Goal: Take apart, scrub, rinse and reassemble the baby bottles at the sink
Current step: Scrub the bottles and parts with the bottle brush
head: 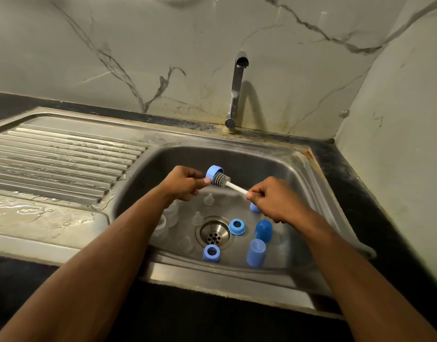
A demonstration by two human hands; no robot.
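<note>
**A:** What's the step in hand?

**B:** Scrubbing a blue screw ring [213, 172]. It sits just above the middle of the frame, over the sink basin [298, 174]. The left hand [185, 183] has its fingers clamped round the ring's rim, and the right hand [274, 201] has its fingers curled tight on the white handle of the bottle brush [222, 179], whose grey bristle head is pushed into the ring's opening.

**A:** How would you do it well?

**B:** I'd keep the hold on the outer rim so the bristles can reach the inner threads, then twist brush and ring against each other rather than only pushing in and out. Residue probably hides in the threads. The handle is held far from the head, so a light press should stop it bending.

**A:** And the other parts?

**B:** Lower in the frame, on the basin floor around the drain [214, 233]: two more blue rings [237, 226], two blue caps [263, 230], clear teats [208, 199], and clear bottles [171, 212] partly hidden behind the left forearm. The tap [237, 87] at upper centre shows no running water, so rinsing seems yet to come. I'd work over the basin so a dropped ring lands there.
</note>
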